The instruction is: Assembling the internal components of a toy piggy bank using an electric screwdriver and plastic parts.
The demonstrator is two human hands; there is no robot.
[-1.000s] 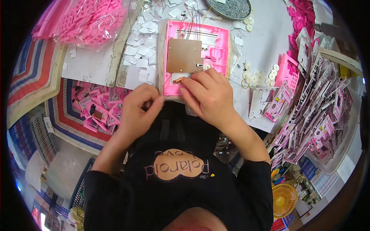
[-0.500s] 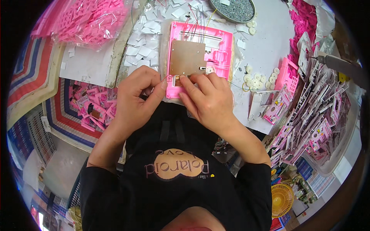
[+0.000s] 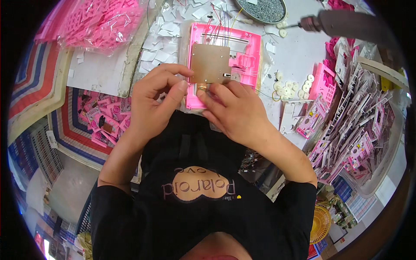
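Reaching over the near end of an open, pink plastic housing (image 3: pixel 255 45), the right grip (image 3: pixel 237 107) sets thumb and index finger at a small copper-coloured part (image 3: pixel 202 88); whether it pinches that, I cannot tell. The left grip (image 3: pixel 157 97), loosely curled, lies at the housing's left edge; whether it holds anything is unclear. Hollow side up, the housing sits near the front edge of the white counter (image 3: pixel 299 52), its slightly longer axis running away from the person, its near right corner hidden by the right grip. Beyond, a flat, square brown board (image 3: pixel 211 63) covers much of its inside. Farther, thin coloured wires (image 3: pixel 228 28) reach out, ends hard to make out.
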